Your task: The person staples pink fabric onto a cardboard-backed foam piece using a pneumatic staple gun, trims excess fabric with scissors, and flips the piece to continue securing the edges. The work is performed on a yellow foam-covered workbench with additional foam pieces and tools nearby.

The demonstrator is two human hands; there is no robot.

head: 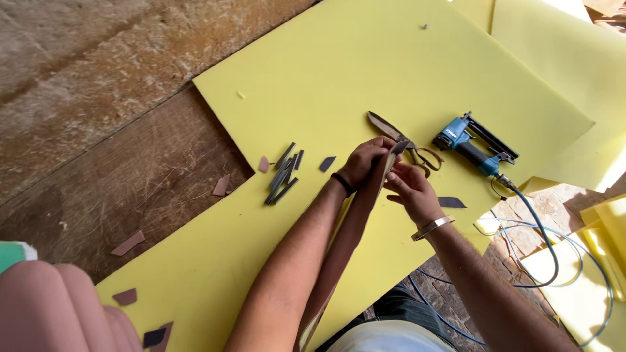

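- Strap [355, 221]: a long brown strip, running from near the person's lap up to both hands, above the yellow foam sheet [339, 72]. Its upper end sits between the two hands.
- Step in hand, as a judgement: the strap's end is being folded or lined up by the fingers; it looks mid-way, not finished. The next move probably calls for a steady pinch on the end and a free hand for a tool.
- Left hand [362, 160]: closed around the strap's end, fingers curled over it.
- Right hand [409, 189]: pinching the same end from the other side, fingers partly bent.
- Scissors [401, 138]: lying on the foam just beyond the hands.
- Staple gun [473, 143]: blue, near the scissors, with its hose [548, 254] trailing off.
- Dark cut strips [283, 175]: a small pile, left of the hands.
- Brown scraps [128, 243]: scattered on the wooden floor [98, 98].
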